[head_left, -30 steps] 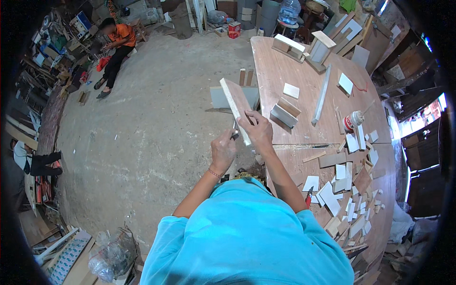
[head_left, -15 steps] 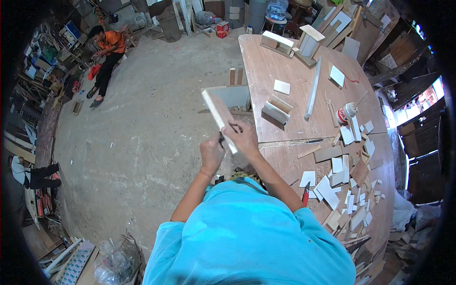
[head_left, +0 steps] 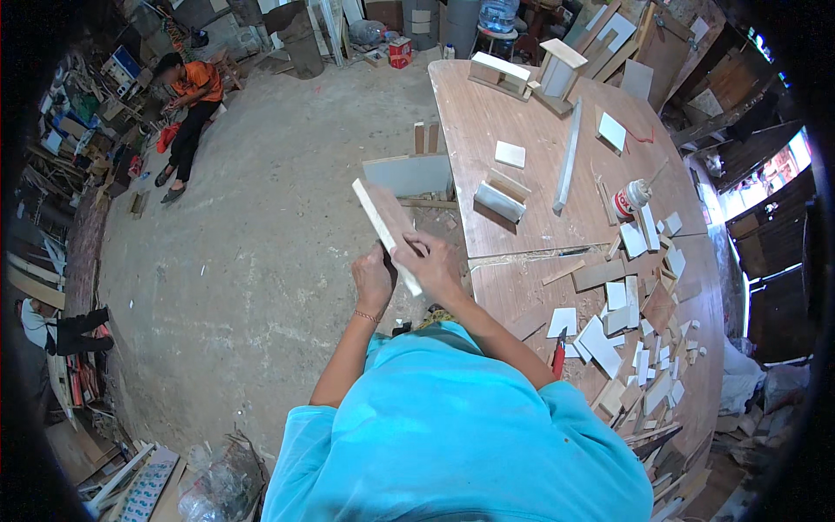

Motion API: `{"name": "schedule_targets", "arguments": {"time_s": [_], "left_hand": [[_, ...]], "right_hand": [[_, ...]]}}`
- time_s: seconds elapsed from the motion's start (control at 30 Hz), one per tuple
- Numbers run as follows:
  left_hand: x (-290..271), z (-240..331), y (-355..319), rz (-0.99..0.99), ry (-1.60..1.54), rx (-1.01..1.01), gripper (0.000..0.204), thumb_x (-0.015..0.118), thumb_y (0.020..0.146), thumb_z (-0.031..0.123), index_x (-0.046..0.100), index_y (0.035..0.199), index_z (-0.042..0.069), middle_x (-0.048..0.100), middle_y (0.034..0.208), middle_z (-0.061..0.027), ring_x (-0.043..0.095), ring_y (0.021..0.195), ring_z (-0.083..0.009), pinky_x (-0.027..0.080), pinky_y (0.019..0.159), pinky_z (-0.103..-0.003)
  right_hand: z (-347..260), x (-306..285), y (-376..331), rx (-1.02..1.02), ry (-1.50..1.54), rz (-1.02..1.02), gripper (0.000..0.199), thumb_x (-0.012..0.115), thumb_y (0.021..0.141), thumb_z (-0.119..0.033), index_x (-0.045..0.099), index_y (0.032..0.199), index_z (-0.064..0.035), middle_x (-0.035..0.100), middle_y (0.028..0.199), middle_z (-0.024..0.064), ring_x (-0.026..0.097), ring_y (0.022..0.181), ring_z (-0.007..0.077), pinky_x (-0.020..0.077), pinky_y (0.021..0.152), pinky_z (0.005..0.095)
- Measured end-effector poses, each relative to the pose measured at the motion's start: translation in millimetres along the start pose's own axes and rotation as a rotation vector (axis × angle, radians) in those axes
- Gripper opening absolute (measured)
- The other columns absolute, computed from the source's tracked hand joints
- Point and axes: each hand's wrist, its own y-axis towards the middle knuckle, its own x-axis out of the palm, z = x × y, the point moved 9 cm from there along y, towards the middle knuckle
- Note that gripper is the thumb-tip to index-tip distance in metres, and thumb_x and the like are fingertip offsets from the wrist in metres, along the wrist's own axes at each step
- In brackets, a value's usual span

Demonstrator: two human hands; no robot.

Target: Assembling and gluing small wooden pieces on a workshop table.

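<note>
A flat wooden board (head_left: 383, 217) with a pale edge and brown face is held edge-up in front of me, over the concrete floor just left of the workbench. My right hand (head_left: 430, 265) grips its lower end from the right. My left hand (head_left: 372, 280) presses against the same lower end from the left. Both forearms come up from my turquoise shirt.
The long wooden workbench (head_left: 522, 130) on the right carries a glue bottle (head_left: 628, 199), a long strip (head_left: 567, 158), small boxes (head_left: 500, 73) and several offcuts. A panel (head_left: 409, 174) leans at its edge. A person in orange (head_left: 187, 100) sits at the far left.
Both hands have carried the board leftward, off the bench edge and out over the floor, and raised it closer to me.
</note>
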Motion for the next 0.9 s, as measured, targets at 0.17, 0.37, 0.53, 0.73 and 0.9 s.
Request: {"name": "schedule_targets", "arguments": {"time_s": [0.17,0.37,0.53,0.73,0.9], "left_hand": [[14.2,30.4,-10.5,-0.054,-0.105,0.147,0.003,0.055,0.066,0.004,0.055,0.069,0.003,0.053,0.055,-0.0184,0.055,0.051,-0.0333,0.042,0.047,-0.04],[1.8,2.4,1.4,-0.044,-0.033,-0.017,0.006,0.056,0.067,0.006,0.057,0.072,0.004,0.054,0.057,-0.0186,0.056,0.053,-0.033,0.043,0.048,-0.04],[13.3,33.1,-12.2,-0.032,-0.143,0.155,0.011,0.054,0.066,0.004,0.058,0.076,0.004,0.055,0.06,-0.0196,0.056,0.055,-0.0345,0.043,0.049,-0.04],[18.9,2.8,1.2,-0.099,-0.027,-0.009,0.011,0.051,0.067,0.002,0.057,0.076,0.002,0.055,0.061,-0.0206,0.055,0.055,-0.0349,0.042,0.049,-0.042],[24.5,30.0,-11.9,-0.138,-0.1,0.125,0.011,0.054,0.068,0.006,0.058,0.077,0.004,0.057,0.064,-0.0187,0.056,0.056,-0.0344,0.043,0.05,-0.041]], "right_hand": [[33.0,-3.2,40.6,0.128,-0.101,0.004,0.051,0.061,0.065,-0.044,0.061,0.097,-0.0035,0.061,0.094,0.0161,0.06,0.085,0.0263,0.0465,0.073,0.0319],[37.7,4.6,13.6,0.086,0.019,-0.003,0.049,0.061,0.066,-0.043,0.061,0.096,-0.0044,0.062,0.091,0.0149,0.061,0.083,0.0269,0.047,0.07,0.0323],[45.4,-13.1,32.4,0.157,-0.01,0.045,0.048,0.061,0.066,-0.043,0.062,0.095,-0.0047,0.062,0.092,0.0144,0.06,0.084,0.027,0.0463,0.072,0.0337],[52.6,5.6,10.6,-0.025,0.055,0.048,0.049,0.066,0.066,-0.038,0.06,0.096,0.0011,0.062,0.08,0.018,0.06,0.074,0.0197,0.0458,0.067,0.0294],[62.8,-3.4,32.0,0.203,0.025,0.042,0.05,0.064,0.064,-0.041,0.061,0.095,-0.0013,0.062,0.085,0.0171,0.061,0.078,0.0251,0.0464,0.069,0.0323]]}}
